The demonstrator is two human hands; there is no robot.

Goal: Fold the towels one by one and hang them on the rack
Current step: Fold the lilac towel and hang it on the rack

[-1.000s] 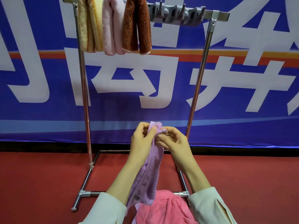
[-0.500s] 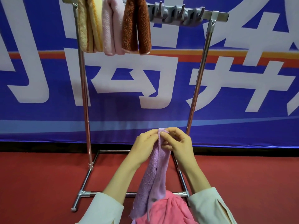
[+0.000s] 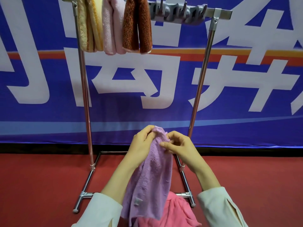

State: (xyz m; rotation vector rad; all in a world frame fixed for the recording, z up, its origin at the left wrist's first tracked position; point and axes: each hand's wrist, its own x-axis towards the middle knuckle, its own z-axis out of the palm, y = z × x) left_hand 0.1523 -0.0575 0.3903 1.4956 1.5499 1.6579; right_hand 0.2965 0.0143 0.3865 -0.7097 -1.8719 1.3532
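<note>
Folding was in hand: the left hand (image 3: 142, 141) and right hand (image 3: 180, 148) each pinched the top edge of the lilac towel (image 3: 152, 181), hanging low before the rack (image 3: 199, 89). Next, probably, matching its corners, then lifting it beside the brown towel (image 3: 137, 25).

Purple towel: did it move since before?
Yes. The purple towel has spread wider, its hanging part now hiding more of the rack's bottom bar; its top stays left of the right pole.
</note>
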